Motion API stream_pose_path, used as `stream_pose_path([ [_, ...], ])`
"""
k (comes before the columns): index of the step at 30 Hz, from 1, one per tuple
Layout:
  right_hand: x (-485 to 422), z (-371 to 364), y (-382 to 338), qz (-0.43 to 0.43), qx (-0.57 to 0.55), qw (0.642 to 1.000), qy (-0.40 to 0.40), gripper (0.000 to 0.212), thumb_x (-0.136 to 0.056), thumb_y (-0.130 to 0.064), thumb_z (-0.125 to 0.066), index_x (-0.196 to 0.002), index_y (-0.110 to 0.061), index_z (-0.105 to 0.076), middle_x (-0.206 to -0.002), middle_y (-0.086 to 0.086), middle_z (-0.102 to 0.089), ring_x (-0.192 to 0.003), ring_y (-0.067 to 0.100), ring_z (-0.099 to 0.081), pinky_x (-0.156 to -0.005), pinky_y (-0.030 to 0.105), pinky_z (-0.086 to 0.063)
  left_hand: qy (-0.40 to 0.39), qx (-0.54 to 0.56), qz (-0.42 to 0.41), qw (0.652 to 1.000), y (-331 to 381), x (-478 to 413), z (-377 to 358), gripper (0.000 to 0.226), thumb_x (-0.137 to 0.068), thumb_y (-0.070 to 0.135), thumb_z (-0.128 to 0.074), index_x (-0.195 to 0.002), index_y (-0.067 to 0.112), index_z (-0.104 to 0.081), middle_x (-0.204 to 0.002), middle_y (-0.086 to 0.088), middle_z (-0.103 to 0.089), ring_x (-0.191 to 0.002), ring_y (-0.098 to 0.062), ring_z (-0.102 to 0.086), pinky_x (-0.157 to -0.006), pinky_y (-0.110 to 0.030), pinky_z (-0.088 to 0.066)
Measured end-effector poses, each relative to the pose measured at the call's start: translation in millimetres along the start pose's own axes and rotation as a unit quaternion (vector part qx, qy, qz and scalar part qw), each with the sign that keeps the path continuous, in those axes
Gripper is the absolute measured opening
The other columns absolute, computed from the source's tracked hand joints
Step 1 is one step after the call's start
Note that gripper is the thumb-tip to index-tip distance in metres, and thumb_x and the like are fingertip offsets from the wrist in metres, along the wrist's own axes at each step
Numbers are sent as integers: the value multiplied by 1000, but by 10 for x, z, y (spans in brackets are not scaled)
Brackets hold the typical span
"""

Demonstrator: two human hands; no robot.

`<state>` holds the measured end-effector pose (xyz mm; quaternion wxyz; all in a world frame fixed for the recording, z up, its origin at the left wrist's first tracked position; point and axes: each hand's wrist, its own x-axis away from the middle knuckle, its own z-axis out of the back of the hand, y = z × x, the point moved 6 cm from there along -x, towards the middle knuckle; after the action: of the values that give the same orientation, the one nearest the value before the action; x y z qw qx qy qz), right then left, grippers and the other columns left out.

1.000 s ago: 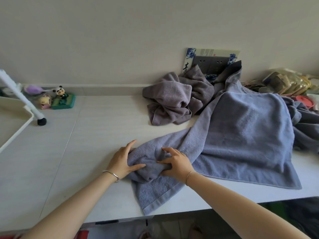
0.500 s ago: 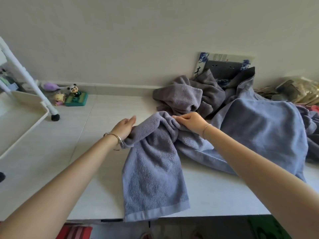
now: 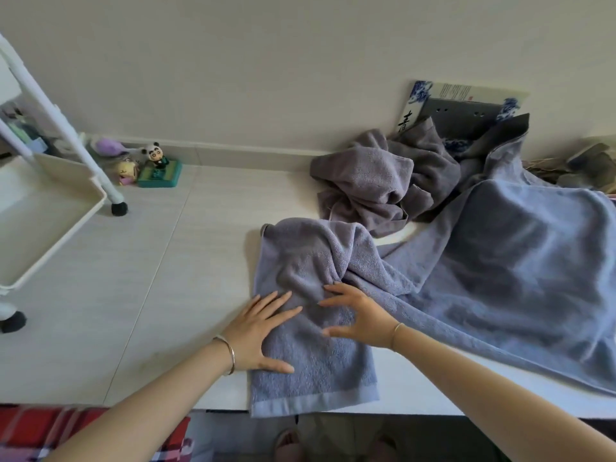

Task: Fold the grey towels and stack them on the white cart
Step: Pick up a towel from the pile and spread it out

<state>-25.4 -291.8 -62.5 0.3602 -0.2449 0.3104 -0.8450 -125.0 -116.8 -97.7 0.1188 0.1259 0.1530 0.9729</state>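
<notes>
Grey towels, two, on a pale table (image 3: 140, 261).
One blue-grey towel (image 3: 333, 295) is pressed flat by the left hand (image 3: 258, 331) and right hand (image 3: 358, 316), fingers spread; one crumpled towel (image 3: 376, 181) lies behind; one white cart (image 3: 50, 208) stands at the left.

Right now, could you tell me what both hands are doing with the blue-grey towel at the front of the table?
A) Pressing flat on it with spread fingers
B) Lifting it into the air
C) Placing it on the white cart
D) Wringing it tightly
A: the left hand and the right hand both lie palm down with fingers spread on the blue-grey towel, which rests on the table, not on the white cart.
</notes>
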Motion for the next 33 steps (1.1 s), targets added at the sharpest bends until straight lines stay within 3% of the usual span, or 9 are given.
stream_pose_path([
  [4, 45, -164, 50, 21, 86, 995, -51, 77, -62, -61, -75, -131, -39, -49, -155, -14, -12, -143, 1, 6, -115, 28, 0, 47, -3, 5, 999, -58, -70, 7, 99, -58, 88, -48, -141, 52, -10, -156, 10, 2, -142, -10, 9, -111, -27, 17],
  [11, 198, -271, 58, 67, 124, 989, -33, 90, -60, -75, -65, -139, -42, -37, -157, -15, -3, -144, 4, 12, -114, 25, 7, 134, 38, -6, 990, -62, -113, 44, 82, -60, 90, -42, -126, 40, -40, -141, -2, -42, -130, -17, -26, -110, -36, -13],
  [17, 252, -355, 129, 77, 108, 989, 66, 60, -76, -72, -51, -124, -37, -59, -150, -12, -30, -140, 4, -21, -117, 29, -13, 207, 56, -4, 977, -12, -130, 112, 58, -72, 82, -38, -104, 35, -51, -118, 0, -51, -108, -15, -43, -94, -29, -31],
  [22, 131, -205, 74, 46, 47, 996, 66, 52, -83, -62, -50, -95, -19, -76, -124, -1, -64, -113, 9, -56, -100, 27, -41, 218, 141, 7, 966, -36, -166, 215, 49, -68, 73, -55, -88, 28, -61, -106, 9, -50, -94, -9, -51, -85, -28, -39],
  [25, 43, 117, -114, -2, -34, 999, 16, 32, -86, -34, -65, -73, -6, -70, -60, -15, -61, -58, -7, -45, -63, 16, -41, 216, 218, 24, 951, -26, -219, 514, 57, -66, 69, -59, -83, 16, -69, -99, 11, -56, -92, -4, -55, -86, -22, -41],
  [27, -85, 431, -259, -38, -84, 996, -17, 33, -89, -28, -63, -64, -6, -65, -51, -17, -48, -51, -4, -39, -57, 13, -36, 202, 298, 35, 932, 36, -245, 849, 53, -69, 65, -61, -76, 13, -65, -78, 12, -57, -72, 1, -53, -71, -17, -42],
  [29, -226, 781, -481, -56, -144, 987, -55, 25, -92, -27, -59, -76, -12, -71, -60, -18, -61, -60, -6, -52, -65, 12, -45, 154, 391, 56, 906, 110, -256, 1206, 52, -78, 55, -64, -74, 3, -57, -66, 4, -52, -61, -4, -48, -56, -19, -37],
  [31, -354, 1065, -702, -80, -196, 975, -67, 20, -96, -27, -50, -87, -19, -66, -61, -19, -66, -61, -6, -60, -68, 12, -47, 137, 483, 90, 860, 132, -239, 1534, 44, -87, 42, -60, -91, -1, -64, -80, -2, -66, -73, -11, -59, -63, -20, -45],
  [33, -449, 1344, -935, -76, -301, 950, 22, 20, -101, -16, -36, -94, -21, -54, -61, -15, -64, -49, -9, -58, -57, 7, -45, 158, 565, 122, 800, 85, -201, 1798, 40, -91, 39, -55, -106, 4, -68, -100, -7, -71, -90, -14, -65, -79, -21, -50],
])
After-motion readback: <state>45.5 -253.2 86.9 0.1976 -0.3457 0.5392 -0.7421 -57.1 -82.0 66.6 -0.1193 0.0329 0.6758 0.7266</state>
